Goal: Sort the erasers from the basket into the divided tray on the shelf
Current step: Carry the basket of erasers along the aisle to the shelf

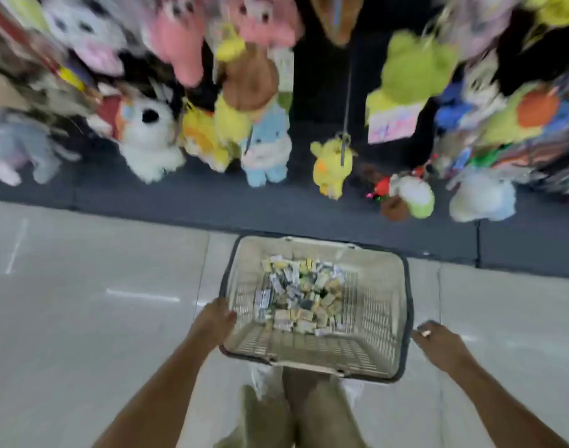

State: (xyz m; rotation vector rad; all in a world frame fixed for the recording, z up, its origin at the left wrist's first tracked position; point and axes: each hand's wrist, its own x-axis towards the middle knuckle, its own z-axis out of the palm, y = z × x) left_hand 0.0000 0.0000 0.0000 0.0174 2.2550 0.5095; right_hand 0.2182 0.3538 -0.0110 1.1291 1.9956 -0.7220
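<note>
Head view, left hand (213, 321) grip clasping basket (386, 318) rim, right hand (438, 342) spread beside it, erasers (304, 295) inside

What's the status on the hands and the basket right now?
Left hand gripping basket rim; right hand beside it, grip unclear. Erasers all piled inside. Divided tray not in view; plush toys ahead.

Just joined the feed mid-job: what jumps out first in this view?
A beige basket sits low in the centre on the pale floor, with a heap of small erasers in it. The left hand is at its left rim and the right hand just off its right edge. Above, a blurred wall of plush toys fills the top; no divided tray shows.
</note>
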